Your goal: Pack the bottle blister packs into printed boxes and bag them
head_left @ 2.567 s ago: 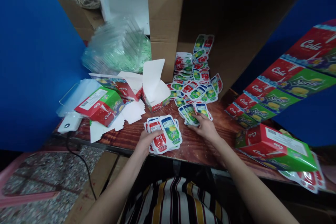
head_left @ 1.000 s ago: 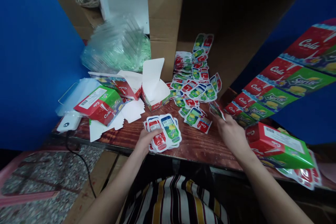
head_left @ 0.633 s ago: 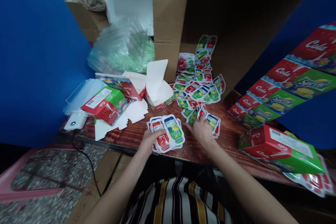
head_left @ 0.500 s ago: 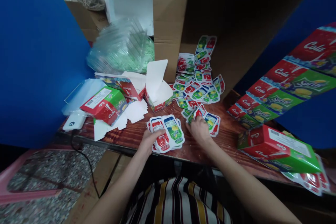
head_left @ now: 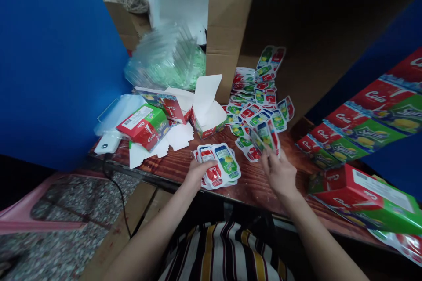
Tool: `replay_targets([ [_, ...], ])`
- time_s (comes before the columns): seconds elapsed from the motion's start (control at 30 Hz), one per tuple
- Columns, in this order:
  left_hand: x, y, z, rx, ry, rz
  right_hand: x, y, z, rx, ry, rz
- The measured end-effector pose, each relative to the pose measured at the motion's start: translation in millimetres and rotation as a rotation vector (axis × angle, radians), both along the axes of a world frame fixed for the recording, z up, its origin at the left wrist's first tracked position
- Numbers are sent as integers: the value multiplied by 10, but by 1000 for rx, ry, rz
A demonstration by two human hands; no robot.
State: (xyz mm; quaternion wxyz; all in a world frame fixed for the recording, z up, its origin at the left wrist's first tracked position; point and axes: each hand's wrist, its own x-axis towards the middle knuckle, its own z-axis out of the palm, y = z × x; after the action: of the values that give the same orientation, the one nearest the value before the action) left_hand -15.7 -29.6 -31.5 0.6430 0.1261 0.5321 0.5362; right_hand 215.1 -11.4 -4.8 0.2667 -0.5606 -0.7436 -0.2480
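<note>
My left hand is closed on a small stack of flat twin packets, bottle-shaped, with a red Cola half and a green Sprite half. Its thumb presses the top packet, close to the table's front edge. To the right, my right hand pinches some more twin packets, tilted up off the table and a little blurred. Just left of these lie a few loose packets. Behind them a heap of the same packets spills from the mouth of a large cardboard box.
An open-flapped carton and a closed Cola-Sprite box stand at left, by a white device with a cable. Clear plastic trays are behind. Stacked printed boxes and another box line the right.
My right hand has lifted packets off the table and tilted them up. My left hand keeps its stack. The whole view has shifted slightly, so things appear further right.
</note>
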Motion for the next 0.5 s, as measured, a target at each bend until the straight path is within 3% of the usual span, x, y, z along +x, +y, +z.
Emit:
replay_targets([
  [0.13,110,-32,18,30,-3,63,-426,-334,-256,-58,-277,346],
  [0.2,149,-44,18,50,2,88,-560,-428,-345,-96,-362,432],
  [0.37,148,-48,-24,75,13,48,-634,-408,-299,-163,-333,350],
  [0.5,68,-39,-63,45,-15,18,-705,-452,-275,-251,-403,414],
])
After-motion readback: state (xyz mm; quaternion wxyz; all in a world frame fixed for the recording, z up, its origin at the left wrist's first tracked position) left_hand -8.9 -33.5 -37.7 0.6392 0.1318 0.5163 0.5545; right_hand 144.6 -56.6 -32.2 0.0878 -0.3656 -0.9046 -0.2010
